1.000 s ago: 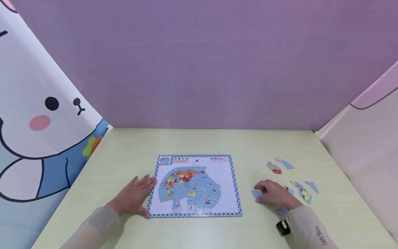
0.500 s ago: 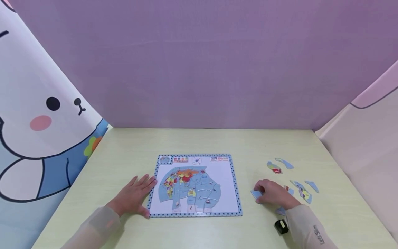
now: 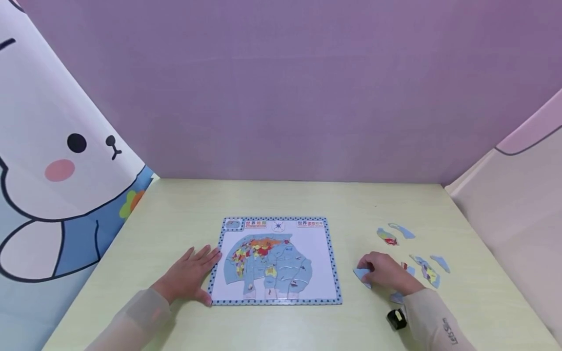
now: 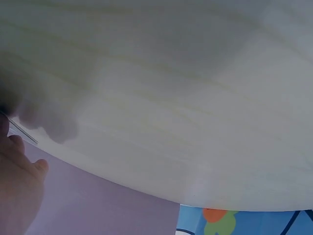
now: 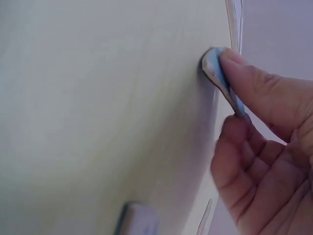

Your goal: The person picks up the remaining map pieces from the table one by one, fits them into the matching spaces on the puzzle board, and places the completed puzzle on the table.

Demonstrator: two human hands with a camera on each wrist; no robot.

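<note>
My right hand [image 3: 388,272] pinches a light-blue puzzle piece [image 3: 362,275] between thumb and fingers, to the right of the puzzle board. In the right wrist view the thumb lies along the face of this piece [image 5: 215,68] and the fingertips meet its lower end. With fingers spread, my left hand [image 3: 188,277] rests at the left edge of the puzzle board [image 3: 322,273]. The board has a blue dotted border and a partly assembled world map [image 3: 272,263] of blue and coloured pieces. Only part of the left hand [image 4: 19,181] shows at the edge of the left wrist view.
Several loose puzzle pieces lie at the right, among them a red and green one [image 3: 387,237], a curved blue one [image 3: 401,230] and a yellow and blue one [image 3: 428,273]. A small black object [image 3: 397,319] sits beside the right sleeve. A purple wall [image 3: 298,97] stands behind the table.
The pinched puzzle piece has turned and tilted slightly in my right hand's fingers. My left hand has stayed at the board's edge, and the board has not moved.
</note>
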